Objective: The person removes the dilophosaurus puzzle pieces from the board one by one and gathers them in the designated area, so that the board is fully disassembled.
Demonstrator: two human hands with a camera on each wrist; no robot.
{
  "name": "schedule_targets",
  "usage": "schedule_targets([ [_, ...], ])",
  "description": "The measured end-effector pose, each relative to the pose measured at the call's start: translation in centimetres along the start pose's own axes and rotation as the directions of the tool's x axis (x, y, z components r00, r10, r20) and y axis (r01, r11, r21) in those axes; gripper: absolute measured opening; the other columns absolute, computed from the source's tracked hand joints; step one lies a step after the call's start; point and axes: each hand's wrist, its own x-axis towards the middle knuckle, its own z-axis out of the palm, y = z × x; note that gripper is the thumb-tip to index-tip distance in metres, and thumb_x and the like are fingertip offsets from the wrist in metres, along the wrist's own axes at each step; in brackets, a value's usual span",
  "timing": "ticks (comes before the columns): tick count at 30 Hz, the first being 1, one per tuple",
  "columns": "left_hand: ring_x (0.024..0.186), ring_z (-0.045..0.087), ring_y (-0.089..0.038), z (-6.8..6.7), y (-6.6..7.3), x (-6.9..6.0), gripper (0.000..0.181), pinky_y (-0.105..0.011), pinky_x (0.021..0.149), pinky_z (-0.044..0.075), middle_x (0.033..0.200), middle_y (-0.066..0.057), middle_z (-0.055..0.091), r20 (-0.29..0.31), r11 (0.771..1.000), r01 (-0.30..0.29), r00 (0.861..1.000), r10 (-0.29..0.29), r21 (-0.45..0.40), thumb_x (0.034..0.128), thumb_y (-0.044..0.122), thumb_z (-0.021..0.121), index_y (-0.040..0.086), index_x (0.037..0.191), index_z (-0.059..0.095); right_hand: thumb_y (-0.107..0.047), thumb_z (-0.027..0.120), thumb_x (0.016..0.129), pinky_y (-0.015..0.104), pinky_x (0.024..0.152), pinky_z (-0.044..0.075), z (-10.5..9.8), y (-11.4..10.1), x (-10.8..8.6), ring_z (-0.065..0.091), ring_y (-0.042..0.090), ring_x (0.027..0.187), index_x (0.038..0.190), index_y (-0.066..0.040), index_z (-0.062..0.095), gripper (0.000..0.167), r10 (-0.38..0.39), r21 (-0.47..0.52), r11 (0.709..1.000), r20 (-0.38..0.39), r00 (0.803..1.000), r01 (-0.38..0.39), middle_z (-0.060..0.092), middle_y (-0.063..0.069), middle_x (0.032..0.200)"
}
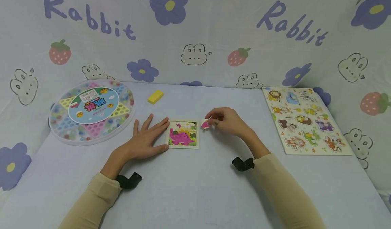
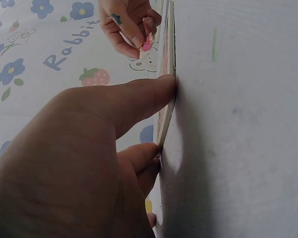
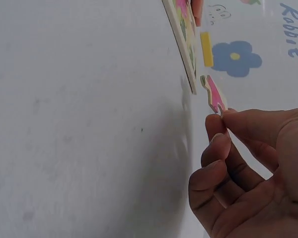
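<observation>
A small square jigsaw puzzle (image 1: 184, 147) with a pink dinosaur picture and a pale wooden border lies flat on the table. My left hand (image 1: 145, 139) is spread at its left side, thumb and fingertips touching the border. Just right of the puzzle, my right hand (image 1: 227, 120) pinches a small pink and cream puzzle piece (image 1: 205, 124) between thumb and index finger. The right wrist view shows the piece (image 3: 214, 94) apart from the board's edge (image 3: 181, 47), with the other fingers curled below. Part of it is hidden by the fingertips.
A round Chinese checkers board (image 1: 91, 134) with coloured marbles lies at the left. Behind the puzzle is a yellow block (image 1: 155, 96). An animal puzzle board (image 1: 317, 151) lies at the right. A printed cloth (image 1: 213, 18) hangs behind the table.
</observation>
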Motion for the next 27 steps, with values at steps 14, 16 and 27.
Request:
schedule_targets([
  [14, 0.167, -0.008, -0.043, 0.1, -0.1, 0.1, 0.088, -0.079, 0.122, -0.017, 0.18, 0.006, 0.017, -0.006, 1.0, 0.003, 1.0, -0.003, 0.004, 0.0979, 0.059, 0.062, 0.025, 0.17, 0.025, -0.015, 0.072, 0.1, 0.029, 0.074, 0.048, -0.4, 1.5, -0.4, 0.058, 0.019, 0.086, 0.112, -0.009, 0.079, 0.015, 0.032, -0.015, 0.999, 0.013, 0.999, -0.032, 0.076, 0.009, 0.104],
  [16, 0.167, -0.008, -0.043, 0.1, -0.1, 0.1, 0.088, -0.079, 0.122, -0.017, 0.18, 0.006, 0.017, -0.007, 1.0, 0.003, 1.0, -0.003, 0.007, 0.0978, 0.06, 0.062, 0.025, 0.17, 0.025, -0.015, 0.072, 0.1, 0.028, 0.073, 0.047, -0.3, 1.5, -0.4, 0.057, 0.019, 0.085, 0.112, -0.008, 0.079, 0.015, 0.034, -0.014, 0.999, 0.012, 0.999, -0.034, 0.076, 0.01, 0.103],
  [27, 0.167, -0.008, -0.043, 0.1, 0.1, 0.0, 0.088, -0.079, 0.122, -0.017, 0.18, 0.005, 0.018, -0.01, 1.0, 0.004, 1.0, -0.004, 0.0, 0.0976, 0.059, 0.062, 0.025, 0.17, 0.026, -0.015, 0.072, 0.1, 0.027, 0.074, 0.049, 0.2, 1.5, -0.4, 0.059, 0.02, 0.087, 0.11, -0.009, 0.079, 0.014, 0.063, -0.018, 0.998, -0.017, 0.998, -0.064, 0.075, 0.008, 0.099],
])
